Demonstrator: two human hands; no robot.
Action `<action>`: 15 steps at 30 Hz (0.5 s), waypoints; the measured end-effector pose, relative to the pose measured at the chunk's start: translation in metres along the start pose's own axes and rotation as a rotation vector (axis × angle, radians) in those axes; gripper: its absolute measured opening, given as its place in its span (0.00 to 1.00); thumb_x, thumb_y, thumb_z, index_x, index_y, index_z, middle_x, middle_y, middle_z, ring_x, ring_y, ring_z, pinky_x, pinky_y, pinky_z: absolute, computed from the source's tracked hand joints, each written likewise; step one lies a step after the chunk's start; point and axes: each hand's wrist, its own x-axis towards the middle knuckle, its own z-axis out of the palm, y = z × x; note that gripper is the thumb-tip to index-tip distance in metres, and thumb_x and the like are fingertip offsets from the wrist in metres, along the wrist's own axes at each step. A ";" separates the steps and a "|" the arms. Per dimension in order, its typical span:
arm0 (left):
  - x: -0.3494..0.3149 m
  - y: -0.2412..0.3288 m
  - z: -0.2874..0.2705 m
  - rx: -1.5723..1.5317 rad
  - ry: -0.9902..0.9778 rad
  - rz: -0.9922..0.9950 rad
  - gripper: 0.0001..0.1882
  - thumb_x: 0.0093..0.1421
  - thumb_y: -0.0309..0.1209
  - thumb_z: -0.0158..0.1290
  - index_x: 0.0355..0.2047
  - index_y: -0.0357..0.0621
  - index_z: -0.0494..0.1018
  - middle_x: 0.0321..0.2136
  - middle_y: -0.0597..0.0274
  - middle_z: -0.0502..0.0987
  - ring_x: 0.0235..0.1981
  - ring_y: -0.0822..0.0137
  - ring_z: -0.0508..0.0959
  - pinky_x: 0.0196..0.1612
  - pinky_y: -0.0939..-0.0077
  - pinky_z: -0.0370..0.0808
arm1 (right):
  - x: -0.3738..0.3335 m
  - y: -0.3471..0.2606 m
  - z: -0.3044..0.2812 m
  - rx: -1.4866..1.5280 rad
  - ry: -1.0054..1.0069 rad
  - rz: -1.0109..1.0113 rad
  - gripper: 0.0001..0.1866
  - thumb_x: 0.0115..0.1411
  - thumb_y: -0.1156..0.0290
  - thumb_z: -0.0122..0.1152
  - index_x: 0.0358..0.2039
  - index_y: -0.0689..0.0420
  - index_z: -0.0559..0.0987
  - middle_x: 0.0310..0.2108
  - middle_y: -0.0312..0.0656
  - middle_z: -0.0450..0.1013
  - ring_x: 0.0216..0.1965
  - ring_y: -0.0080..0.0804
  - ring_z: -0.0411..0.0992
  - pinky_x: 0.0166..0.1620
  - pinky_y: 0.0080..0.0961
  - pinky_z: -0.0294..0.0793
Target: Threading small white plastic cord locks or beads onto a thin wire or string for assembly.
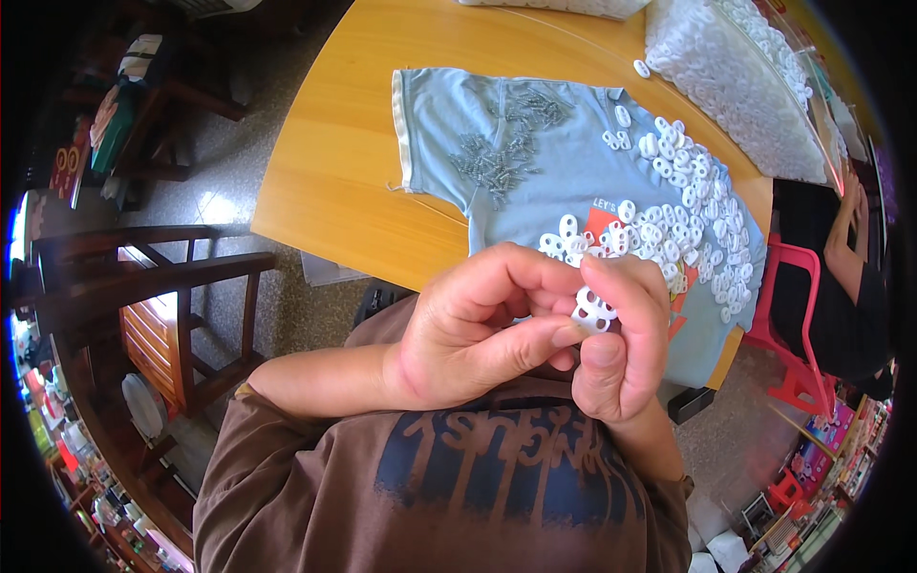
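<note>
Close above my lap, at the table's near edge, my left hand (482, 329) and my right hand (630, 339) meet around a small white plastic cord lock (594, 310) with round holes. My left thumb and fingers pinch it from one side, while the right thumb and bent fingers grip the other. Part of it is hidden by the fingertips. Just beyond lies a light blue T-shirt (554, 158), spread flat. On it are a heap of similar white cord lock pieces (707, 220) and two clusters of small metal springs (492, 162).
A clear bag (731, 91) packed with white pieces stands at the far right of the yellow wooden table (330, 162). A wooden chair (181, 329) is on the left. Another person's arm (845, 248) and a red plastic chair (798, 310) are on the right.
</note>
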 end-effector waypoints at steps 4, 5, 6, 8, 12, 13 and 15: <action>0.000 -0.001 0.001 -0.037 0.015 -0.031 0.10 0.57 0.20 0.47 0.39 0.35 0.61 0.33 0.57 0.71 0.30 0.72 0.75 0.33 0.81 0.74 | -0.002 0.004 0.005 -0.011 0.058 -0.025 0.17 0.59 0.69 0.46 0.45 0.68 0.68 0.30 0.42 0.66 0.24 0.27 0.64 0.26 0.22 0.64; 0.000 -0.002 0.001 -0.050 -0.001 -0.027 0.10 0.57 0.20 0.47 0.39 0.36 0.61 0.33 0.57 0.71 0.29 0.72 0.75 0.33 0.81 0.74 | -0.002 0.006 0.006 -0.046 0.090 -0.090 0.16 0.59 0.71 0.46 0.44 0.68 0.68 0.30 0.42 0.66 0.23 0.27 0.63 0.25 0.22 0.64; 0.000 -0.003 0.001 -0.050 0.001 -0.026 0.10 0.57 0.20 0.47 0.39 0.36 0.61 0.33 0.57 0.71 0.29 0.72 0.75 0.33 0.81 0.74 | -0.002 0.006 0.006 -0.045 0.089 -0.091 0.16 0.59 0.71 0.46 0.44 0.68 0.68 0.30 0.42 0.66 0.23 0.27 0.63 0.25 0.22 0.64; 0.000 -0.005 0.002 -0.106 0.027 0.008 0.10 0.57 0.19 0.46 0.40 0.34 0.63 0.31 0.60 0.72 0.30 0.78 0.74 0.34 0.85 0.72 | -0.002 0.007 0.006 -0.039 0.076 -0.090 0.15 0.59 0.72 0.46 0.43 0.68 0.68 0.30 0.42 0.66 0.23 0.27 0.63 0.24 0.22 0.64; -0.001 -0.006 0.002 -0.111 0.044 0.002 0.09 0.57 0.20 0.46 0.40 0.35 0.64 0.30 0.61 0.72 0.29 0.78 0.74 0.34 0.85 0.72 | -0.001 0.011 0.008 -0.046 0.090 -0.128 0.14 0.59 0.72 0.46 0.43 0.68 0.69 0.29 0.42 0.66 0.22 0.27 0.63 0.23 0.23 0.63; -0.001 -0.006 0.002 -0.103 0.046 0.020 0.09 0.57 0.20 0.47 0.39 0.35 0.64 0.30 0.61 0.72 0.29 0.78 0.74 0.33 0.85 0.72 | 0.000 0.011 0.008 -0.055 0.085 -0.143 0.14 0.59 0.72 0.45 0.42 0.67 0.69 0.29 0.41 0.66 0.22 0.27 0.63 0.23 0.23 0.63; -0.001 -0.007 0.002 -0.094 0.052 0.037 0.09 0.57 0.20 0.47 0.39 0.35 0.64 0.30 0.62 0.73 0.29 0.78 0.74 0.33 0.85 0.72 | 0.002 0.012 0.009 -0.061 0.080 -0.157 0.13 0.59 0.73 0.45 0.42 0.67 0.69 0.28 0.41 0.65 0.22 0.27 0.63 0.23 0.23 0.62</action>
